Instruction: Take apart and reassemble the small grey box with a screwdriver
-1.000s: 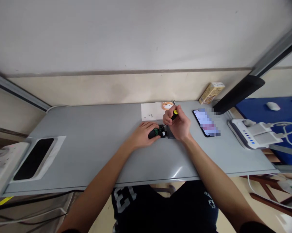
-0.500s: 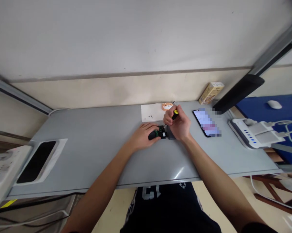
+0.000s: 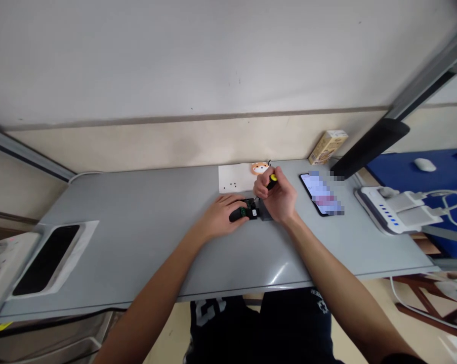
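My right hand (image 3: 281, 198) is closed around the yellow-and-black handle of a screwdriver (image 3: 274, 178). Its thin shaft slants down to the left, towards a small opened black device with a green circuit board (image 3: 253, 212). Whether the tip touches the board is too small to tell. My left hand (image 3: 221, 218) grips the device's left end, thumb on the near side and fingers on the far side, keeping it on the desk. Under my right hand a dark grey flat piece (image 3: 266, 215) shows in part. Several tiny dark screws (image 3: 231, 185) lie on a white sheet (image 3: 225, 174) behind the hands.
An orange-and-white animal-face item (image 3: 259, 168) lies at the sheet's right. To the right are a lit phone (image 3: 319, 194), a carton (image 3: 328, 146), a black cylinder (image 3: 370, 147) and a power strip (image 3: 380, 210). A dark phone (image 3: 48, 258) lies far left on the grey desk (image 3: 144, 217).
The head view has shifted slightly, so most things appear a little further left. Both hands keep their hold, and the screwdriver stays at nearly the same place over the device.
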Available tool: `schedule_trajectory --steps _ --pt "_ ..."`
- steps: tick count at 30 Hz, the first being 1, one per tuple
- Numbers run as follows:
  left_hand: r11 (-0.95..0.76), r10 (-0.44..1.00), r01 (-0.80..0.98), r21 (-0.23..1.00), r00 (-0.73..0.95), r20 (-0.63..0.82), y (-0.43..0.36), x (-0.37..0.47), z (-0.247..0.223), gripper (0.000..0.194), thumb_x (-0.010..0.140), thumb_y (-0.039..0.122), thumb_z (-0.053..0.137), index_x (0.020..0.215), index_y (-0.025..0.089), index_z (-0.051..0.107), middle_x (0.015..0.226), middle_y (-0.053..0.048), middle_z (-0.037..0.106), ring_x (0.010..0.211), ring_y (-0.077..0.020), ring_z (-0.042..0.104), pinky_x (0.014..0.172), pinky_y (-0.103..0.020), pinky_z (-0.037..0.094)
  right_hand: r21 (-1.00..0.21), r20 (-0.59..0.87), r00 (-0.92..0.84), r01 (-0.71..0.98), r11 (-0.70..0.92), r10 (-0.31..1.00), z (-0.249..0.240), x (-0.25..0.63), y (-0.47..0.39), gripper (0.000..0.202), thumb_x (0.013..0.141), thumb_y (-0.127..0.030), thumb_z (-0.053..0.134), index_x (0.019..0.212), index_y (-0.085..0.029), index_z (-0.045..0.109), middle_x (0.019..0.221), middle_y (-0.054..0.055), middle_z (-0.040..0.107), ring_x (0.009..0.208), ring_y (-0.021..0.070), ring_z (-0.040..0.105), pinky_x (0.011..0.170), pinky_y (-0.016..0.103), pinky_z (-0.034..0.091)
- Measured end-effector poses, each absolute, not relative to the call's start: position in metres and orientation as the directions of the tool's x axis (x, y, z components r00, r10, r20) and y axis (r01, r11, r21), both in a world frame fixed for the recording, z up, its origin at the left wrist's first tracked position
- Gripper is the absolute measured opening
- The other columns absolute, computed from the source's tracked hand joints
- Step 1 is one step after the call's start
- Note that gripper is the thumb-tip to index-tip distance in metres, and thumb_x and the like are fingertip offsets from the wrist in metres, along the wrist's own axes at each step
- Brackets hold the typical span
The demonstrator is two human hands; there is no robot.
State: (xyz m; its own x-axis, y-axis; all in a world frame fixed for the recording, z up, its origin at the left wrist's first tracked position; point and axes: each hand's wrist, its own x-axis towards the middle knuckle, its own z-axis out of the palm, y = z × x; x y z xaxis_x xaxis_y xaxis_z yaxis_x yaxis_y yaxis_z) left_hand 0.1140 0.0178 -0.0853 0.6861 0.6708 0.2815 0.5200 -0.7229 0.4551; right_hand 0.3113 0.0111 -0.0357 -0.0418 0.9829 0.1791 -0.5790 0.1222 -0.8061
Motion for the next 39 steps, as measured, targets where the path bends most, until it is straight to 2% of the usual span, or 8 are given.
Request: schedule_trajectory --steps 9,18,23,27,34,39 --pt "-0.724 0.67 0.521 0.452 0.686 0.283 0.0183 0.114 -0.0853 0.024 0.094 0.036 0.067 0.117 0.028 0.069 0.135 -0.005 0.065 0.125 -0.0254 0.06 0.111 -0.048 0.046 -0.806 0.175 -0.042 -0.581 0.118 0.984 -0.0353 0.3122 0.011 0.046 0.097 -0.059 0.051 0.07 -0.023 0.047 0.061 -0.003 0.031 0.052 0.0118 0.028 0.052 0.028 0.032" --pt "-0.728 0.667 0.513 0.455 0.684 0.296 0.0189 0.1137 -0.0872 0.022 0.094 0.036 0.067 0.115 0.028 0.069 0.135 -0.005 0.065 0.127 -0.025 0.06 0.111 -0.047 0.046 -0.82 0.18 -0.055 -0.561 0.119 0.982 -0.0355 0.3094 0.0092 0.047 0.096 -0.062 0.052 0.07 -0.023 0.049 0.061 -0.002 0.034 0.054 0.0128 0.032 0.053 0.029 0.035" --pt "-0.726 0.671 0.52 0.45 0.68 0.296 0.0188 0.1135 -0.0874 0.02 0.093 0.035 0.068 0.112 0.027 0.071 0.134 -0.005 0.066 0.125 -0.0246 0.061 0.11 -0.047 0.046 -0.797 0.204 -0.067 -0.591 0.126 0.977 -0.0346 0.3108 0.0088 0.045 0.098 -0.058 0.051 0.07 -0.022 0.05 0.06 -0.002 0.034 0.053 0.0122 0.031 0.052 0.028 0.032" --pt "-0.726 0.67 0.516 0.454 0.678 0.301 0.0185 0.1131 -0.0875 0.019 0.094 0.035 0.068 0.111 0.027 0.071 0.135 -0.004 0.066 0.126 -0.0248 0.06 0.11 -0.047 0.046 -0.791 0.196 -0.059 -0.6 0.122 0.979 -0.0341 0.3108 0.0086 0.044 0.098 -0.056 0.052 0.071 -0.022 0.049 0.063 -0.002 0.035 0.054 0.012 0.034 0.054 0.028 0.035" --pt "-0.732 0.663 0.517 0.443 0.689 0.292 0.0188 0.1129 -0.0875 0.02 0.094 0.035 0.068 0.112 0.027 0.071 0.135 -0.005 0.065 0.126 -0.0251 0.06 0.11 -0.047 0.046 -0.777 0.218 -0.082 -0.618 0.122 0.973 -0.0357 0.3117 0.0104 0.044 0.1 -0.054 0.049 0.07 -0.022 0.049 0.06 -0.003 0.033 0.053 0.0118 0.028 0.052 0.028 0.028" --pt "-0.736 0.661 0.517 0.437 0.689 0.297 0.0192 0.1124 -0.0901 0.02 0.094 0.035 0.068 0.112 0.026 0.07 0.135 -0.005 0.065 0.126 -0.0253 0.06 0.11 -0.047 0.046 -0.792 0.208 -0.09 -0.6 0.113 0.974 -0.036 0.3109 0.0101 0.045 0.098 -0.057 0.051 0.071 -0.022 0.05 0.06 -0.002 0.034 0.053 0.0119 0.029 0.053 0.028 0.029"
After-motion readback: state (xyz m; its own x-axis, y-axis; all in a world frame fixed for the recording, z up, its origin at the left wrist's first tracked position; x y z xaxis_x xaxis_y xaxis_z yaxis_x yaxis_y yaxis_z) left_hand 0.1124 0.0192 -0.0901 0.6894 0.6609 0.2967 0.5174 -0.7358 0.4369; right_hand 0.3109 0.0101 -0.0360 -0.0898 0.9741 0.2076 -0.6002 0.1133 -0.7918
